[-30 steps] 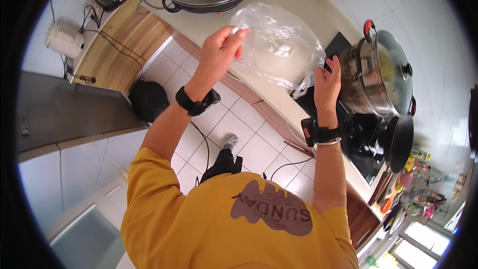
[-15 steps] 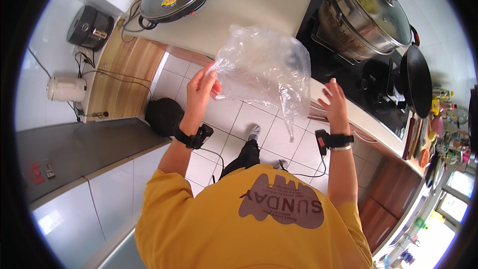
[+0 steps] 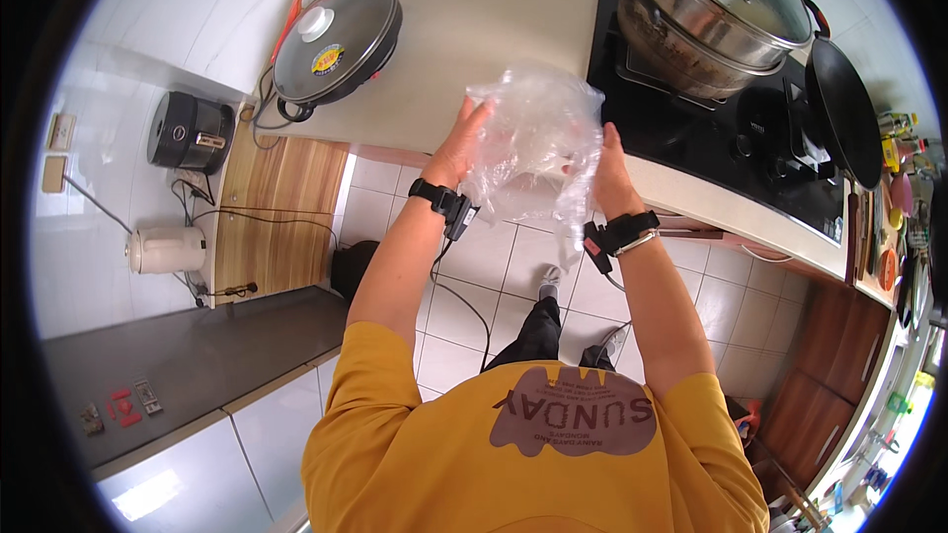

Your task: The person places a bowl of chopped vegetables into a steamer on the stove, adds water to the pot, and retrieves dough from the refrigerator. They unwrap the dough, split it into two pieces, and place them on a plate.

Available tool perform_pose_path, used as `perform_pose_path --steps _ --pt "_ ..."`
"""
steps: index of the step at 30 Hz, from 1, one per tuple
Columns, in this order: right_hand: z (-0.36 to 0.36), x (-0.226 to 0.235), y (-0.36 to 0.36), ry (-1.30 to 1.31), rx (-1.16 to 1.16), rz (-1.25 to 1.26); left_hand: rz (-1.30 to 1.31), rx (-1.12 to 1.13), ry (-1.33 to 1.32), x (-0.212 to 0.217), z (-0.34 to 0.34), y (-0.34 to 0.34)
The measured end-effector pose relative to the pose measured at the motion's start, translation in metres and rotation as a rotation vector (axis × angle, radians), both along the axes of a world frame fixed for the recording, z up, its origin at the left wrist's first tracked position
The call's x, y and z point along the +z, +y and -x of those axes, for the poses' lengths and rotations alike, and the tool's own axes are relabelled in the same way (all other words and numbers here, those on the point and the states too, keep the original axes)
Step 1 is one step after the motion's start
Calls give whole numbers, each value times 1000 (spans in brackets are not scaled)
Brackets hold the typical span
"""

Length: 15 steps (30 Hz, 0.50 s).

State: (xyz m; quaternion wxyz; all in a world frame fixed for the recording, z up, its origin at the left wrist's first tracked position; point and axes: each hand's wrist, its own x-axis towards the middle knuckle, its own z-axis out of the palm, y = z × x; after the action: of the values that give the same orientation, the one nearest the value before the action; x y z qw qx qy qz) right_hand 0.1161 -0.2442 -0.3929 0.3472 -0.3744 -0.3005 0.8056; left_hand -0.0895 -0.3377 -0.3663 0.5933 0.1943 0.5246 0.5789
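A crumpled clear plastic bag (image 3: 533, 133) hangs between my two hands, over the front edge of the counter. My left hand (image 3: 460, 146) grips its left side, with the fingertips at the bag's upper left edge. On the other side, my right hand (image 3: 614, 176) holds the right edge. Part of its fingers is hidden by the film. A loose strip of the bag dangles down near my right wrist. Both wrists wear black straps with small devices and cables.
On the counter (image 3: 474, 30) at far left sits a lidded black pan (image 3: 336, 44). A tall steamer pot (image 3: 711, 20) stands on the black cooktop (image 3: 691, 133), beside a wok (image 3: 841, 114). A beige kettle (image 3: 168, 250) and a black appliance (image 3: 188, 133) are at left.
My right hand, apart from the bag before, has come in and taken its right side. The bag is bunched narrower between my hands. The whole view has shifted a little.
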Motion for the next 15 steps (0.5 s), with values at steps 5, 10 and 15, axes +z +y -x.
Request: perform_pose_path --steps 5,10,15 --pt "-59 28 1 217 550 -25 120 -266 -143 23 -30 15" --pt "-141 74 -22 -149 574 -225 103 -580 -294 33 -99 13" --pt "-234 79 -51 -307 487 -407 241 -802 -464 39 -206 11"
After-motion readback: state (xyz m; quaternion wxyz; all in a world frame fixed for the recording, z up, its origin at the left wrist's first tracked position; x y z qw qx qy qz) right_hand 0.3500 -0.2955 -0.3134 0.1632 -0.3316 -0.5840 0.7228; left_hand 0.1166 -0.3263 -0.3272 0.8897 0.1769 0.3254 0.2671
